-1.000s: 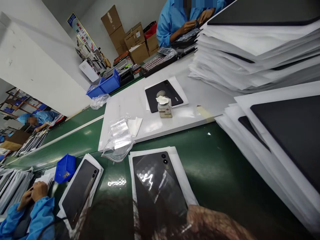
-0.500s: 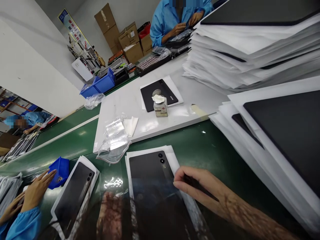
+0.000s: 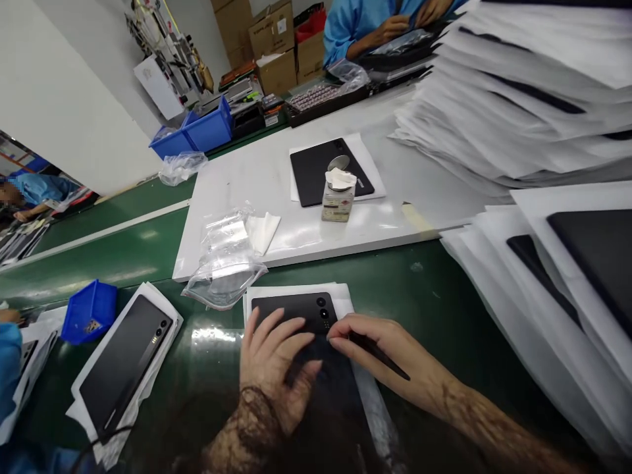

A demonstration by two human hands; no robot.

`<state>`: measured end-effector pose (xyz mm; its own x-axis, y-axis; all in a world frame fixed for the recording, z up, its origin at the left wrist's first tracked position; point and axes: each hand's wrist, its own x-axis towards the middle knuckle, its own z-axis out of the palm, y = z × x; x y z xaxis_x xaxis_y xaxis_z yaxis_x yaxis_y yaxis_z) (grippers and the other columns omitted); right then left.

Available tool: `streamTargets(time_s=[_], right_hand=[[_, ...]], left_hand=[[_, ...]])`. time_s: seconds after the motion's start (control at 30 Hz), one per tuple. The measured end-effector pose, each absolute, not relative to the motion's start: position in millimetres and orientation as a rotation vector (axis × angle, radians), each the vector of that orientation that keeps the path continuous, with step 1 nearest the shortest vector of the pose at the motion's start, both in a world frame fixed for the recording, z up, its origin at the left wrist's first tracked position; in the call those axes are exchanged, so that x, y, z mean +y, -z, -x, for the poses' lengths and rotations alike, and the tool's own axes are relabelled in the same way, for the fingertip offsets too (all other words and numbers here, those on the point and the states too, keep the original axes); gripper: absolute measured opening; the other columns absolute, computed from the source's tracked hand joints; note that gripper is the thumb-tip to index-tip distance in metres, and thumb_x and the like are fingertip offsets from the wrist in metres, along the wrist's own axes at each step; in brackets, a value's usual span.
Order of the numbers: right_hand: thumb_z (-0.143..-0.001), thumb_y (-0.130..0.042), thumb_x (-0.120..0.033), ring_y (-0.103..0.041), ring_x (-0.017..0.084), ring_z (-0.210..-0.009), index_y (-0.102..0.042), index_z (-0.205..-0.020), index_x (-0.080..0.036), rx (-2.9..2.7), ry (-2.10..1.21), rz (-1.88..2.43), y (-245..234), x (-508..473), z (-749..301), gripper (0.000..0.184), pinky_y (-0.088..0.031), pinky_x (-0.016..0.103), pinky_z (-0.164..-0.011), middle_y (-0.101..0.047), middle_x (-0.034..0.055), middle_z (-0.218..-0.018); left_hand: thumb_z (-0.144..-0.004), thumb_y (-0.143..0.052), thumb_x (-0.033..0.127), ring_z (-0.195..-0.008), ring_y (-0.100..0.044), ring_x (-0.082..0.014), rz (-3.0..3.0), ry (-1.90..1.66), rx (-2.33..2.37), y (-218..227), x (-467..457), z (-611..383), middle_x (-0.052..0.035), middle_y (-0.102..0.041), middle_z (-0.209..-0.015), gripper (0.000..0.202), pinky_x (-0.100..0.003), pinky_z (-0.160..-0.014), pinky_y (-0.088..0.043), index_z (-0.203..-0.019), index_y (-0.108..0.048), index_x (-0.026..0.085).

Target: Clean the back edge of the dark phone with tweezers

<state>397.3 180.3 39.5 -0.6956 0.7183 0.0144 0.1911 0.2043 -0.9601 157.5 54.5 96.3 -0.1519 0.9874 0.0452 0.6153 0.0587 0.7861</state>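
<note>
A dark tablet (image 3: 311, 342) lies back-up on a white sheet (image 3: 296, 293) on the green belt (image 3: 424, 316), its camera end pointing away from the person. The left hand (image 3: 274, 368) rests flat on it, fingers spread and open, gripping nothing, covering the tablet's left half up to the left edge. The right hand (image 3: 380, 352) sits just beside it on the right, fingers pinched narrow around a thin dark stylus (image 3: 378, 352) whose shaft runs back along the hand; its fingertips touch the tablet near the camera cluster.

Just beyond the left fingertips, a crumpled clear bag (image 3: 224, 270) overlaps the near edge of a white board (image 3: 296, 230) and nearly meets the sheet's far left corner. To the right of the right hand the belt is bare green as far as a slanting stack of sheets and tablets (image 3: 557, 276), whose edge closes off that side. Left of the left hand, across a strip of belt, a second tablet (image 3: 126, 359) lies on its own sheet, with a small blue bin (image 3: 89, 319) beyond it.

Farther out on the board stand a small jar (image 3: 338, 197) and another tablet (image 3: 328, 171). A tall stack (image 3: 518, 99) rises at far right, and a co-worker's hands (image 3: 395, 26) work at the far end.
</note>
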Motion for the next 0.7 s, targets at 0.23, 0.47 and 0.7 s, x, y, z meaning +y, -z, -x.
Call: streamTargets(time_s=[0.23, 0.47, 0.7], right_hand=[[-0.128, -0.065, -0.064, -0.077, 0.024, -0.082, -0.091, -0.103, -0.026, -1.973, -1.538, 0.826, -39.3, 173.6, -399.8, 0.052, -0.061, 0.037, -0.080, -0.084, 0.0053, -0.091], [-0.128, -0.072, -0.039, -0.083, 0.019, -0.075, -0.091, -0.111, -0.032, -1.938, -1.348, 0.729, -22.5, 156.6, -397.9, 0.027, -0.068, 0.029, -0.073, -0.087, 0.0019, -0.092], [-0.121, -0.075, -0.019, -0.088, 0.018, -0.076, -0.083, -0.122, -0.036, -1.957, -1.154, 0.619, -30.9, 154.2, -394.1, 0.019, -0.070, 0.025, -0.067, -0.089, -0.0017, -0.096]], left_hand=[[-0.114, -0.087, 0.034, -0.093, -0.099, -0.0394, -1.626, -1.120, 1.782, -41.4, 79.4, -168.9, -0.0048, -0.100, -0.099, 0.023, -0.085, -0.140, -0.067, -0.106, -0.100, 0.051], [-0.111, -0.092, 0.018, -0.078, -0.098, -0.0307, -1.715, -1.206, 1.606, -58.7, 79.0, -163.3, 0.0028, -0.100, -0.095, 0.029, -0.063, -0.109, -0.089, -0.114, -0.101, 0.045], [-0.112, -0.090, 0.018, -0.071, -0.092, -0.0144, -1.915, -1.440, 1.599, -47.2, 86.7, -172.3, 0.0114, -0.096, -0.090, 0.014, -0.031, -0.094, -0.086, -0.113, -0.091, 0.032]])
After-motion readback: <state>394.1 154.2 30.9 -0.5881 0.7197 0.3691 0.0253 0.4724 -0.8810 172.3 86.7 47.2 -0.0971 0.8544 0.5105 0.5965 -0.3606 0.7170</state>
